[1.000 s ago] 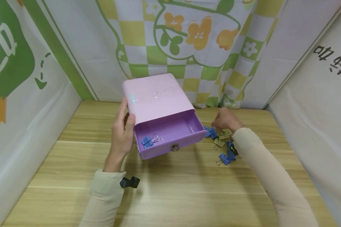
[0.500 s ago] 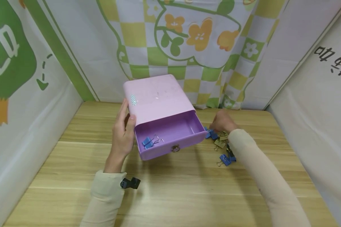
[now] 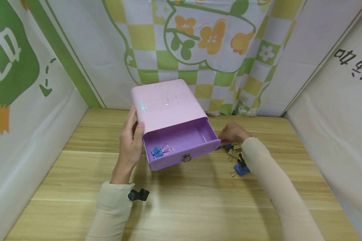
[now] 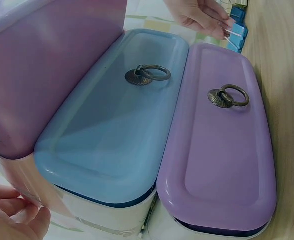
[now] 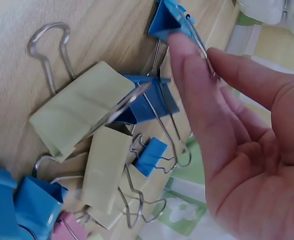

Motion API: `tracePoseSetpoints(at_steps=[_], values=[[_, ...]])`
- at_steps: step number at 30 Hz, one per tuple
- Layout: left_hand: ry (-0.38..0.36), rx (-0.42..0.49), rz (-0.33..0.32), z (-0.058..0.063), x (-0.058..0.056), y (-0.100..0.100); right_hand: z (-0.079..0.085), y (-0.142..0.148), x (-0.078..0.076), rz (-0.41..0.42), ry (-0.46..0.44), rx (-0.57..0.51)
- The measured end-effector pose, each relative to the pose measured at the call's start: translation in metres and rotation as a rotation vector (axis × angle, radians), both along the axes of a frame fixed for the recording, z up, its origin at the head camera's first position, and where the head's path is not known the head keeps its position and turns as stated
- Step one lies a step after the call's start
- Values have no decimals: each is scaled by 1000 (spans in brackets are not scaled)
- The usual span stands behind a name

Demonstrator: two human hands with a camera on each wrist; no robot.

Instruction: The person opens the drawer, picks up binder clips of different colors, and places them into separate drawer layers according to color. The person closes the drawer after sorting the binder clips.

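A pale pink drawer box (image 3: 169, 105) stands on the table with its purple top drawer (image 3: 194, 147) pulled out. One blue binder clip (image 3: 157, 151) lies in that drawer's left front corner. Against the box's left side rests my left hand (image 3: 131, 144), fingers extended along the wall and thumb near the front edge. Just right of the drawer, my right hand (image 3: 233, 132) pinches the wire handle of a blue binder clip (image 5: 165, 22) between thumb and fingers. The left wrist view also shows this blue clip (image 4: 237, 36) at the fingertips.
Beside the right hand lies a pile of binder clips: cream ones (image 5: 81, 107), blue ones (image 5: 39, 202) and a pink one (image 5: 66, 229). Below the pulled-out drawer are a blue drawer (image 4: 111, 120) and a purple drawer (image 4: 219, 150), both closed with ring pulls. A patterned curtain (image 3: 196, 40) hangs behind.
My right hand has moved left and slightly nearer, from the clip pile toward the drawer's right corner. The left hand and the box stay in place.
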State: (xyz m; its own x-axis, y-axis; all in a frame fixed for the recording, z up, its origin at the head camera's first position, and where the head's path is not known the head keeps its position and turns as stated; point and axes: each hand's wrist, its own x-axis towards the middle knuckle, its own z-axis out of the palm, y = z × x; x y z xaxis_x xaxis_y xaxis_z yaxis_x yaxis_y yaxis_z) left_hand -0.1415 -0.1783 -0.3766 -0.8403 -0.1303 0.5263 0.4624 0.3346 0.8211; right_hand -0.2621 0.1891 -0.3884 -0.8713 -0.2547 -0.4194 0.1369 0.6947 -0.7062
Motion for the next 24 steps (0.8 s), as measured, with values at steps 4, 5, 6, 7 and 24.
tracePoseSetpoints(at_steps=[4,5,6,7,24], values=[[2,2,-1,0,0,0,-5,2,-1,2,-50,-72],[2,2,-1,0,0,0,-6,3,-2,7,-60,-87],[2,1,0,0,0,0,-7,3,-2,10,-69,-106],[1,1,2,0,0,0,-7,4,-3,9,-83,-125],[-17,9,-3,1,1,-1,17,12,-8,-110,-291,-496]])
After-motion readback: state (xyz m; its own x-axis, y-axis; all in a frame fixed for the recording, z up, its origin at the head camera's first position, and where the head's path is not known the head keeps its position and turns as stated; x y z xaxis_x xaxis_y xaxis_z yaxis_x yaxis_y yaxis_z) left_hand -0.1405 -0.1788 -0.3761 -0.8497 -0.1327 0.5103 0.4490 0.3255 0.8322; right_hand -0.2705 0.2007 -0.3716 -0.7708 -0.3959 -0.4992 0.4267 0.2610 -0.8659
